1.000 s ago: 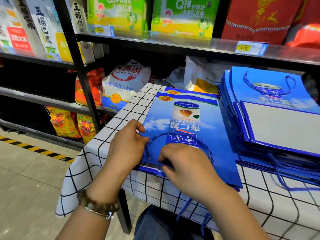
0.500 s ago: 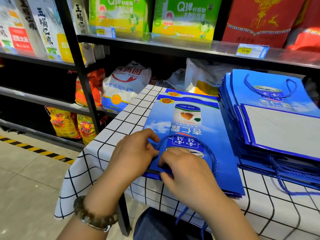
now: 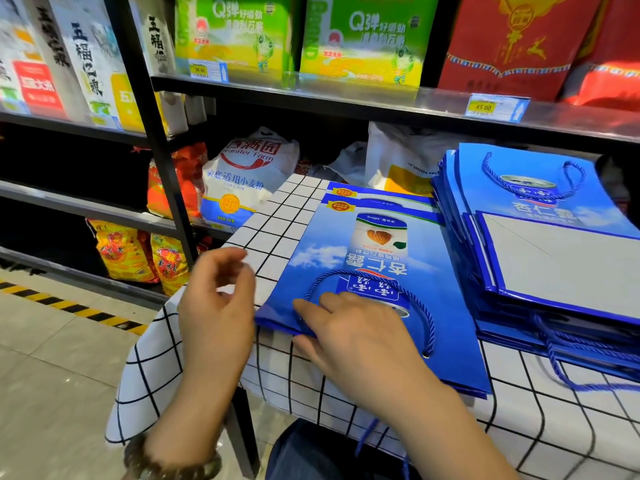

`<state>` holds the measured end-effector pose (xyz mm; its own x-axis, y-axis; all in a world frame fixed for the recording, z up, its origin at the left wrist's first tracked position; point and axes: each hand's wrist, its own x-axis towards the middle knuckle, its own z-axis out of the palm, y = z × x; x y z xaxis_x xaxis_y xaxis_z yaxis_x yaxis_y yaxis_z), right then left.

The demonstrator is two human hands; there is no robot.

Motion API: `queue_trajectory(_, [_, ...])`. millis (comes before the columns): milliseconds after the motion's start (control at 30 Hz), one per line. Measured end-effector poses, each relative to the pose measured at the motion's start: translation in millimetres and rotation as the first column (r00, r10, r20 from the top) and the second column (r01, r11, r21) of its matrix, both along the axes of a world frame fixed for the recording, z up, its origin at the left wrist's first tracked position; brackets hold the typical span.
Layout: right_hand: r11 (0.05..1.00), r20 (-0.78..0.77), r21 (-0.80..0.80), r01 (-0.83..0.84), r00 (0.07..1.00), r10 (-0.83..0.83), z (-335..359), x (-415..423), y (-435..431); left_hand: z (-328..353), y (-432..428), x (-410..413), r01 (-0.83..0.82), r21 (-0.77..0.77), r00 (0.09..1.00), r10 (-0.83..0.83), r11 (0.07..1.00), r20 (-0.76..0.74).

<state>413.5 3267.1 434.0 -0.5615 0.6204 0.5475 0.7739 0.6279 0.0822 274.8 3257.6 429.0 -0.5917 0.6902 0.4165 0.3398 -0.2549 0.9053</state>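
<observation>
To the far left, tiled floor (image 3: 52, 375) with a yellow-and-black stripe lies open beside the bench (image 3: 277, 216), whose black-gridded white cloth droops over the near left corner. A black shelf post (image 3: 162, 168) stands just behind that corner. A flour sack (image 3: 249, 178) marked "Wonder Farm" sits on the shelf close to the bench's far left edge.

The left hand (image 3: 218, 306) hovers above the bench's left edge, just beside the blue paper bag (image 3: 363, 258). It is palm-in with fingers loosely curled and grips nothing, and a bead bracelet (image 3: 173, 469) is on its wrist.

The bag lies flat on a second one, its near edge along the bench front, its rope handle (image 3: 429, 320) looping over its face. Its print, upside down to the wearer, reads "杏仁露" and "240mL".

The right hand (image 3: 356, 334) lies across the bag's near left corner, fingers flat on top and thumb tucked under the edge, pinching it.

Further right, a stack of like bags (image 3: 554, 254) sits close against it. Above, shelf tags read "39.00" (image 3: 199, 70) and "45.00" (image 3: 483, 107).
</observation>
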Motion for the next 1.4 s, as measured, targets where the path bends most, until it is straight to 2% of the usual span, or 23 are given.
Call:
queue_trajectory(100, [0.995, -0.096, 0.100, 0.017, 0.995, -0.008, 15.5, 0.0, 3.0, -0.2, -19.1, 9.1, -0.011, 0.107, 0.970, -0.016, 0.994, 0.244])
queue_trajectory(167, [0.986, -0.225, 0.165, 0.031, 0.974, 0.007, 26.7, 1.7, 3.0, -0.9, -29.9, 24.4, 0.153, 0.098, 0.942, -0.175, 0.983, 0.285])
queue_trajectory(200, [0.981, -0.294, 0.189, 0.031, 0.956, 0.027, 31.7, 2.8, 2.1, -0.7, -32.5, 31.8, 0.281, 0.073, 0.930, -0.290, 0.957, 0.225])
queue_trajectory(267, [0.975, -0.429, 0.222, 0.008, 0.899, 0.090, 40.3, 4.8, -2.3, 1.7, -33.7, 44.1, 0.499, -0.023, 0.866, -0.499, 0.866, -0.013])
queue_trajectory(333, [0.968, -0.567, 0.252, 0.006, 0.811, 0.142, 48.9, 6.3, -9.2, 6.7, -29.8, 51.1, 0.597, -0.075, 0.783, -0.600, 0.799, -0.162])
queue_trajectory(400, [0.974, -0.755, 0.225, -0.009, 0.631, 0.180, 57.4, 9.2, -14.0, 13.7, -24.8, 54.6, 0.633, -0.085, 0.739, -0.633, 0.770, -0.229])
queue_trajectory(467, [0.988, -0.936, 0.119, -0.096, 0.320, 0.144, 65.2, 12.5, -15.8, 20.0, -19.3, 55.9, 0.611, -0.100, 0.730, -0.608, 0.785, -0.314])
queue_trajectory(533, [0.965, -1.000, -0.015, -0.261, -0.001, -0.015, 66.3, 14.4, -15.3, 20.6, -8.7, 51.9, 0.516, -0.137, 0.729, -0.518, 0.845, -0.447])
queue_trajectory(567, [0.944, -0.990, -0.074, -0.322, -0.093, -0.109, 63.5, 15.9, -14.1, 18.5, -2.7, 48.1, 0.462, -0.168, 0.710, -0.476, 0.871, -0.518])
queue_trajectory(633, [0.902, -0.956, -0.161, -0.401, -0.165, -0.244, 54.1, 20.4, -10.9, 11.0, 7.3, 41.4, 0.384, -0.271, 0.646, -0.466, 0.883, -0.605])
queue_trajectory(700, [0.877, -0.925, -0.231, -0.422, -0.185, -0.332, 42.2, 26.8, -7.4, 2.2, 11.5, 40.3, 0.344, -0.407, 0.571, -0.533, 0.846, -0.625])
queue_trajectory(767, [0.860, -0.895, -0.325, -0.393, -0.166, -0.414, 29.7, 36.5, -3.8, -5.9, 13.3, 43.0, 0.283, -0.514, 0.499, -0.582, 0.810, -0.642])
queue_trajectory(867, [0.814, -0.852, -0.480, -0.327, -0.046, -0.521, 13.8, 51.5, -5.1, -8.1, 15.8, 45.2, 0.177, -0.641, 0.383, -0.652, 0.747, -0.654])
queue_trajectory(933, [0.836, -0.855, -0.517, -0.183, 0.056, -0.516, 10.7, 60.4, -11.3, -5.8, 16.0, 44.5, 0.153, -0.676, 0.334, -0.682, 0.721, -0.651])
queue_trajectory(1000, [0.904, -0.880, -0.427, -0.010, 0.237, -0.413, 11.8, 66.4, -14.9, -5.4, 16.4, 43.3, 0.132, -0.710, 0.281, -0.713, 0.691, -0.642])
queue_trajectory(1033, [0.935, -0.865, -0.353, 0.040, 0.366, -0.343, 13.0, 68.2, -14.1, -5.5, 16.1, 42.1, 0.127, -0.718, 0.266, -0.721, 0.684, -0.640])
queue_trajectory(1067, [0.953, -0.804, -0.294, 0.078, 0.518, -0.291, 13.5, 68.6, -10.8, -5.3, 16.0, 40.5, 0.131, -0.722, 0.254, -0.727, 0.679, -0.638])
queue_trajectory(1133, [0.952, -0.557, -0.274, 0.134, 0.785, -0.271, 14.4, 65.0, -0.7, -4.1, 15.1, 34.9, 0.189, -0.735, 0.249, -0.755, 0.652, -0.606])
queue_trajectory(1200, [0.912, -0.225, -0.379, 0.158, 0.940, -0.257, 8.7, 58.6, 10.5, 1.0, 11.9, 27.5, 0.340, -0.729, 0.341, -0.800, 0.595, -0.494])
queue_trajectory(1233, [0.869, -0.065, -0.453, 0.200, 0.964, -0.256, 7.2, 53.7, 12.8, 3.5, 10.7, 22.6, 0.430, -0.683, 0.433, -0.798, 0.591, -0.418])
queue_trajectory(1300, [0.818, 0.142, -0.506, 0.274, 0.962, -0.234, -0.4, 48.7, 16.6, 5.0, 12.3, 10.1, 0.463, -0.558, 0.637, -0.696, 0.689, -0.330])
queue_trajectory(1367, [0.820, 0.161, -0.501, 0.276, 0.961, -0.226, -6.0, 46.1, 17.0, 6.3, 18.4, -2.9, 0.241, -0.512, 0.768, -0.485, 0.824, -0.419])
queue_trajectory(1400, [0.811, 0.159, -0.507, 0.293, 0.956, -0.246, -8.3, 45.4, 17.3, 7.1, 21.9, -9.8, 0.049, -0.524, 0.776, -0.363, 0.850, -0.515])
